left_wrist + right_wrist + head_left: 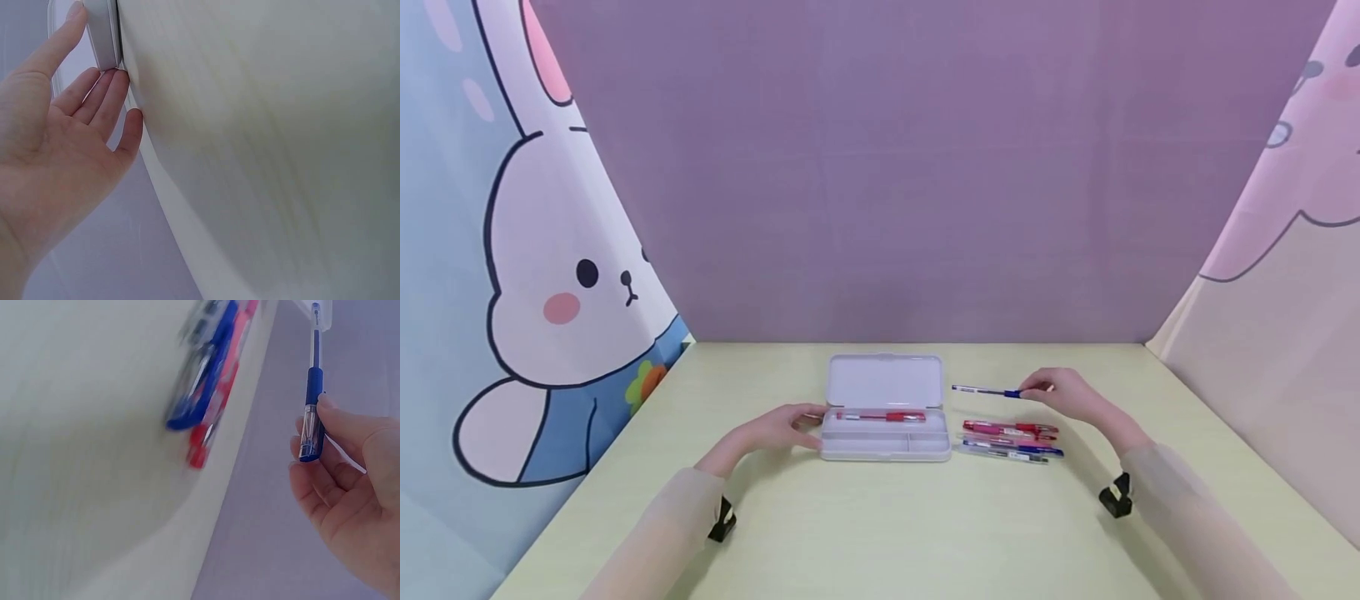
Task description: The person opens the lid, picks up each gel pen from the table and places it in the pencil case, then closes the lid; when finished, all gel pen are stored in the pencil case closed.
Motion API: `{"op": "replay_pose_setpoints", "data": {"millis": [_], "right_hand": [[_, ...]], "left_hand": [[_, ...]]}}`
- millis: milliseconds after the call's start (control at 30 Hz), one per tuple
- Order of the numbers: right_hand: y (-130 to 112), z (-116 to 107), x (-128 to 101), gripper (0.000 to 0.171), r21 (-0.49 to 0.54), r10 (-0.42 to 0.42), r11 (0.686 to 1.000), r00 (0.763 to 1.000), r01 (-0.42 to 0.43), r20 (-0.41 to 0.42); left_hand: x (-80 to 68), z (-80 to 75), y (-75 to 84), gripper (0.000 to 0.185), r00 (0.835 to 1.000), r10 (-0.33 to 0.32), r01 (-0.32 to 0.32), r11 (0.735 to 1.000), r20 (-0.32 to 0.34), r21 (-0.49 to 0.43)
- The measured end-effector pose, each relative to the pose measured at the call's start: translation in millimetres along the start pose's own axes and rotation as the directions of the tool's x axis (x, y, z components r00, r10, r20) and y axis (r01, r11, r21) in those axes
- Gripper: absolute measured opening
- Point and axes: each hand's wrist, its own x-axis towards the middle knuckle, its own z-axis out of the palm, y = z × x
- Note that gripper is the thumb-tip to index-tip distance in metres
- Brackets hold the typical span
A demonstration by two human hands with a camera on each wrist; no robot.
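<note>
A white pencil case (886, 456) lies on the table with its lid (886, 381) raised at the back. One red pen (887, 417) sits in its long rear compartment. At the case's left end, my left hand (781, 427) touches it with spread thumb and fingers; in the left wrist view the fingers (109, 103) look nearly straight. My right hand (1063, 392) pinches a blue pen (988, 391) by its capped end, right of the lid and off the table. The pen's clear barrel points left toward the case. The right wrist view shows thumb and fingertips on its cap (310, 434).
Several red, pink, blue and dark pens (1011, 440) lie in a loose pile just right of the case, below my right hand. The pale table (887, 525) ends at a purple backdrop (880, 183). Small front compartments (928, 442) divide the case.
</note>
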Motion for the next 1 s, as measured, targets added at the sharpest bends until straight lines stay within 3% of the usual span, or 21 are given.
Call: {"op": "replay_pose_setpoints", "data": {"millis": [433, 1000], "right_hand": [[-37, 18, 27, 0.014, 0.090, -0.024, 0.996, 1.000, 0.024, 0.001], [-90, 57, 64, 0.012, 0.178, -0.146, 0.975, 0.988, 0.136, 0.048]], "left_hand": [[-0.5, -0.5, -1.8, 0.069, 1.000, -0.002, 0.002, 1.000, -0.001, -0.018], [1.2, 0.0, -1.3, 0.069, 1.000, 0.004, -0.004, 1.000, -0.003, 0.006]]}}
